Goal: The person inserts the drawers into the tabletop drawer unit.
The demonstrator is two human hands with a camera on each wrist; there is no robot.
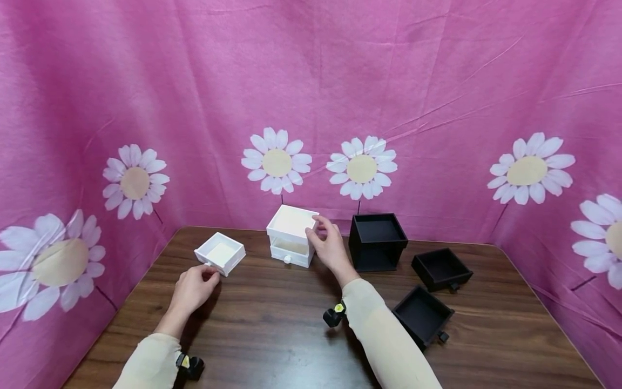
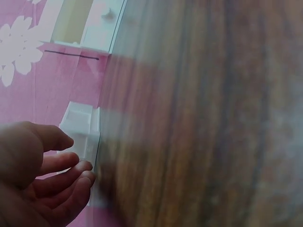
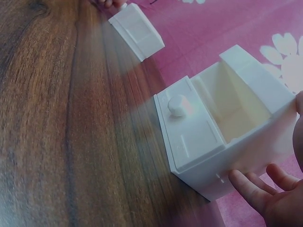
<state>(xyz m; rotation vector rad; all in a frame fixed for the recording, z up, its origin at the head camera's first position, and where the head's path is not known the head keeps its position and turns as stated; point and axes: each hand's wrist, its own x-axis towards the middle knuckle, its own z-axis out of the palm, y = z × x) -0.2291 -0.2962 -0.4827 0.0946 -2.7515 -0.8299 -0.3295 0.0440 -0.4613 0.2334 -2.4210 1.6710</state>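
Left hand (image 1: 190, 289) is right up at the front of the white drawer (image 1: 235, 261), fingers bent, can't tell if it's actually pinching it. Right hand (image 1: 330, 246) has loosely spread fingers against the white box (image 1: 290, 221)'s right side.

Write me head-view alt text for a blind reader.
A person's right hand touches a white cabinet; the left hand is at a loose white drawer. A black cabinet and two black drawers sit to the right on a wooden table; pink flowered cloth hangs behind.
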